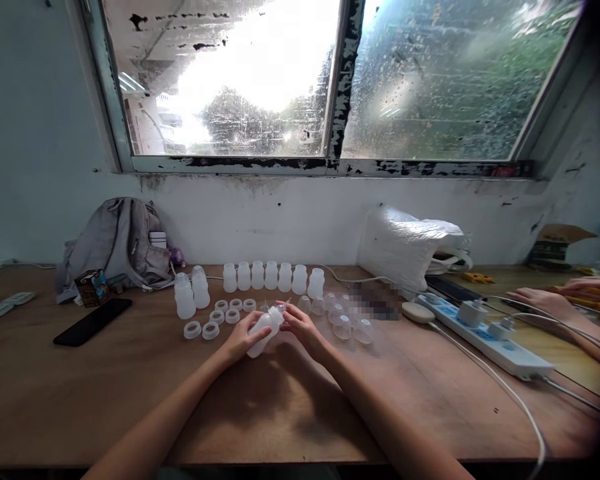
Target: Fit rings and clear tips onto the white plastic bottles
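Note:
My left hand (246,339) is wrapped round the body of a translucent white baby bottle (264,339), which leans with its top toward the right. At that top, the fingers of my right hand (300,324) close on the collar ring (276,313), from which a clear nipple seems to stick out. Just left of my hands lie several loose collar rings (211,330). Clear domed caps (343,327) are grouped on the right. Behind them stands a row of open bottle bodies (271,275). Two capped bottles (185,297) stand at the row's left.
A black phone (93,322), a small box (92,288) and a grey backpack (120,247) are on the left. To the right are a white power strip (485,337) with cables, a round white device (418,312) and a silvery bag (405,247). Another person's hands (545,303) are at far right.

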Tool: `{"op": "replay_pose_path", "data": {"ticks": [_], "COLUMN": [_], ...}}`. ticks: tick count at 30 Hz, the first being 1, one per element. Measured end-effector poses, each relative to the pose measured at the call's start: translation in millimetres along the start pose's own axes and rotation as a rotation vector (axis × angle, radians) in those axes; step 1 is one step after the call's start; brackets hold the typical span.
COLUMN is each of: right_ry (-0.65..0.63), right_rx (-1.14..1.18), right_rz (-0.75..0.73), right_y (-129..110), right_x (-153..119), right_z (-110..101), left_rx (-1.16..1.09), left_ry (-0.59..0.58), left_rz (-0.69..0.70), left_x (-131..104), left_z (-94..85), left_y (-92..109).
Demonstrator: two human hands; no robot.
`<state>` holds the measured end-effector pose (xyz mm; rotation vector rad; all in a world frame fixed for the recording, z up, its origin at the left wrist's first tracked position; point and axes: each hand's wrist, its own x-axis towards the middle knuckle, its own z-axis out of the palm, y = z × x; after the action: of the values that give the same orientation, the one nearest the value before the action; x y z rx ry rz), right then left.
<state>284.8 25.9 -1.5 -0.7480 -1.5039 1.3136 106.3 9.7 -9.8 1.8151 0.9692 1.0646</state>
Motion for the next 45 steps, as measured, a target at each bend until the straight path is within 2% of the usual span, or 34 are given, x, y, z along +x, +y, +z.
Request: {"op": "replay_pose_path", "data": {"ticks": [3,5,7,10,12,13,16,18,19,21,27,31,34,37,39,41,43,45], "right_ry": [-0.069,-0.056,0.034,0.170,0.152,0.111,-0.016,-0.049,-0.041,0.004,0.136,0.142,0.110,0.166,0.251,0.391,0.484,0.503], "right_rx": [0.159,0.168,0.111,0.020,0.051,0.095,0.223,0.218,0.190,0.131,0.133,0.092,0.040,-0.050,-0.139,-0.269,-0.554,-0.924], "right_rz": [0.050,0.053,0.033,0.010,0.010,0.018,0.074,0.103,0.101,0.068,-0.020,-0.032,-0.065,-0.054,-0.062,-0.076,-0.033,0.033], "right_y": [-3,-1,4,10,10,8,0,-4,-5,-4,-1,-12,-19,-17,-14,-11,-10,-8], "right_x": [-3,-4,-2,0,0,-1,-6,-10,-11,-12,-7,-1,9,22,32,41,48,54], "right_z": [5,6,5,4,6,7,13,16,17,19,26,31,36,35,23,3,-21,-43], "left_rx": [-0.338,-0.396,-0.261,-0.016,-0.074,-0.174,-0.502,-0.582,-0.569,-0.462,0.070,0.184,0.321,0.576,0.728,0.826,0.879,0.906], "left_ry": [-0.161,-0.173,-0.067,0.167,0.196,0.148,-0.098,-0.210,-0.228,-0.204,0.008,0.085,0.208,0.362,0.399,0.406,0.413,0.408], "left_rz": [-0.134,-0.166,-0.121,-0.039,-0.072,-0.122,-0.294,-0.337,-0.329,-0.269,-0.026,0.085,0.175,0.290,0.331,0.323,0.297,0.281], "left_x": [-3,-4,-4,-3,-4,-4,-8,-10,-11,-11,-7,-8,-5,2,7,9,9,8], "left_z": [8.6,13.7,16.6,17.3,17.1,17.4,19.9,22.3,23.3,24.3,23.0,22.2,17.5,6.2,-3.4,-11.7,-16.5,-17.3], "left_y": [5,6,6,8,10,12,16,16,16,16,21,24,16,0,-11,-20,-24,-25]}}
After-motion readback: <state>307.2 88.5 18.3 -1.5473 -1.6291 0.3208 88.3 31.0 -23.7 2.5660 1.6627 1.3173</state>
